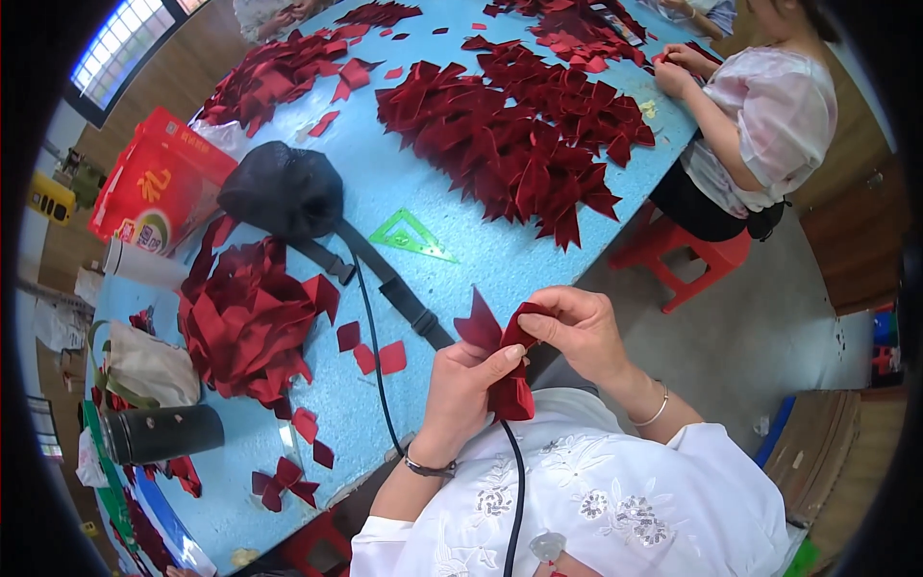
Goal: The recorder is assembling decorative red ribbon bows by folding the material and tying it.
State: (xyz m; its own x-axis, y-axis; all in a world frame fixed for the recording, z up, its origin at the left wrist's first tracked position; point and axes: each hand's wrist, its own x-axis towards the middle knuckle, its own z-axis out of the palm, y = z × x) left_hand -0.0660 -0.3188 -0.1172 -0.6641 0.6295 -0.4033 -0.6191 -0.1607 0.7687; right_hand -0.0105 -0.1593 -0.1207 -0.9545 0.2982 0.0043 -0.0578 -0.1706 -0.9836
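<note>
Just off the table's near edge, in front of my body, I hold a dark red fabric bow (pixel 512 397) with a notched tail sticking up. My left hand (pixel 460 396) is closed round its middle, thumb pressed on top. Thumb and fingers of my right hand (pixel 583 333) pinch the bow's upper right loop. Cut pieces of the same fabric lie in a loose heap (pixel 245 322) to the left. A few small red squares (pixel 391 358) are scattered nearest my left hand, and one finished-looking bow (pixel 285 484) rests near the table's front edge.
Across the blue table (pixel 356 183) spreads a large pile of red bows (pixel 500 144). A green set square (pixel 413 236), a black strapped pouch (pixel 284 190), a red bag (pixel 159 183) and a dark bottle (pixel 163 433) lie there too. A co-worker (pixel 760 125) sits on a red stool (pixel 683 260).
</note>
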